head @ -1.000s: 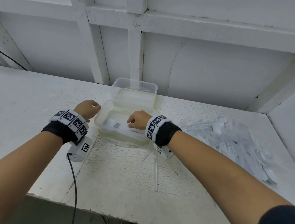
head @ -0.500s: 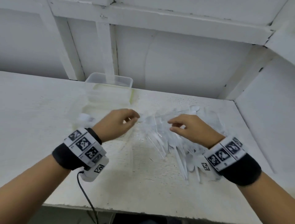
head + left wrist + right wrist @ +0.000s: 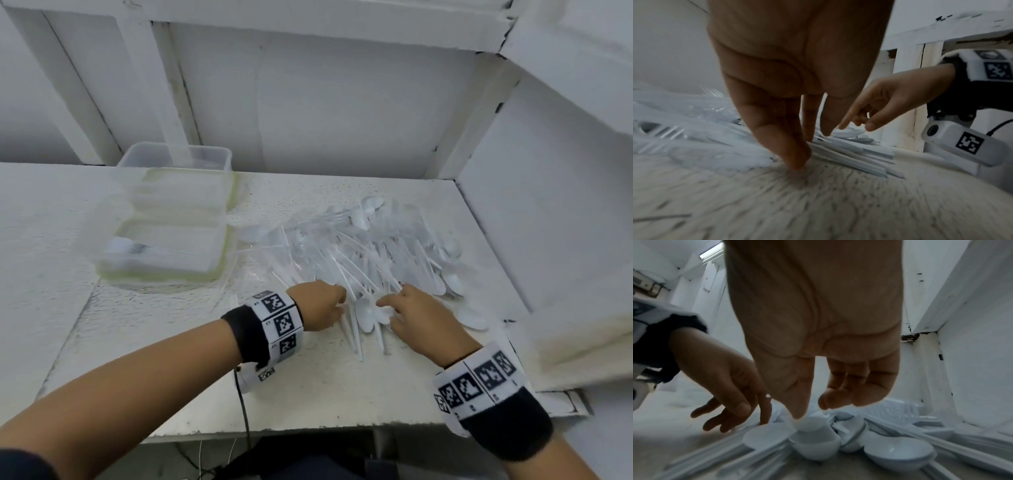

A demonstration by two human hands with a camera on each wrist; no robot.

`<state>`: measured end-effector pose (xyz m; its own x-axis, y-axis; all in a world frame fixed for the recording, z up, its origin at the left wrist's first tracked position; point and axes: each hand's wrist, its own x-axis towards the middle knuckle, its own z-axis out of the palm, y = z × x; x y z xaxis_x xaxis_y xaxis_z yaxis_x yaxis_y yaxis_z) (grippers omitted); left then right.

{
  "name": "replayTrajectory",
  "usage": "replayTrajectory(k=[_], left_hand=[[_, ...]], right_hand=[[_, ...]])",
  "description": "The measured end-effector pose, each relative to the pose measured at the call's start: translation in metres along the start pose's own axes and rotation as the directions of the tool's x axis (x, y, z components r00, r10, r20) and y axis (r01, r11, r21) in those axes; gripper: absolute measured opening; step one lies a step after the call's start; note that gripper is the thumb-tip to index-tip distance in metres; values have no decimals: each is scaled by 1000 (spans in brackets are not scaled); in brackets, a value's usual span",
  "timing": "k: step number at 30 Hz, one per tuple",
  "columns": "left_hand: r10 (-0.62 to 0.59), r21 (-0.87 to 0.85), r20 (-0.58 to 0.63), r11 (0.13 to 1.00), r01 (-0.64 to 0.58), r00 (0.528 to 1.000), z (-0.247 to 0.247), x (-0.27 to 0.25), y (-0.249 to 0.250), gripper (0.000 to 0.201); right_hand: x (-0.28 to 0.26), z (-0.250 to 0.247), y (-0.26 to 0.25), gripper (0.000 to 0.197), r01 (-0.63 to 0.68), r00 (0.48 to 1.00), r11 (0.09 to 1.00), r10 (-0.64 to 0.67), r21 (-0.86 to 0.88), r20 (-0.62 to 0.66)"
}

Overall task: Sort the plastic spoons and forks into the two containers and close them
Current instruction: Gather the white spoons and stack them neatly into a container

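Observation:
A loose pile of white plastic spoons and forks lies on the white table, right of centre. At its near edge my left hand reaches down with straight fingers. In the left wrist view its fingertips touch the ends of several handles. My right hand hovers just right of it, fingers loosely curled, thumb touching a stacked spoon bowl. Neither hand holds anything. The near clear container on the left has a few forks in it.
A second clear container stands behind the first against the back wall, with a clear piece between them. A white side wall borders the pile on the right. A black cable hangs over the table's front edge.
Both hands have left the near container and moved right to the pile. The right hand has let go of the forks it had in the container. The view has swung right.

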<state>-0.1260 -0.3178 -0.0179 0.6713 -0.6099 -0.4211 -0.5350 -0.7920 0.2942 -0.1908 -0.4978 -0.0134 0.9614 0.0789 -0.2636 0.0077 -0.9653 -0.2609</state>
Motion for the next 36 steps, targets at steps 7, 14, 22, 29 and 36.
replayTrajectory(k=[7, 14, 22, 29, 36], left_hand=[[-98, -126, -14, 987, 96, 995, 1, -5, -8, 24], [-158, -317, -21, 937, 144, 987, -7, -29, -25, 15], [-238, -356, 103, 898, 259, 966, -25, -48, -53, 26], [-282, -223, 137, 925, 307, 949, -24, -70, -77, 6], [-339, -251, -70, 916, 312, 938, -20, -84, -96, 13]], right_hand=[[2, 12, 6, 31, 73, 997, 985, -73, -159, 1], [1, 10, 4, 2, 136, 986, 963, -153, -231, -58], [1, 5, -9, 43, 96, 994, 959, -78, -267, 78], [-2, 8, -17, 25, 133, 975, 953, -175, -274, -137], [-2, -2, -31, 27, 301, 655, 940, -324, -157, -683]])
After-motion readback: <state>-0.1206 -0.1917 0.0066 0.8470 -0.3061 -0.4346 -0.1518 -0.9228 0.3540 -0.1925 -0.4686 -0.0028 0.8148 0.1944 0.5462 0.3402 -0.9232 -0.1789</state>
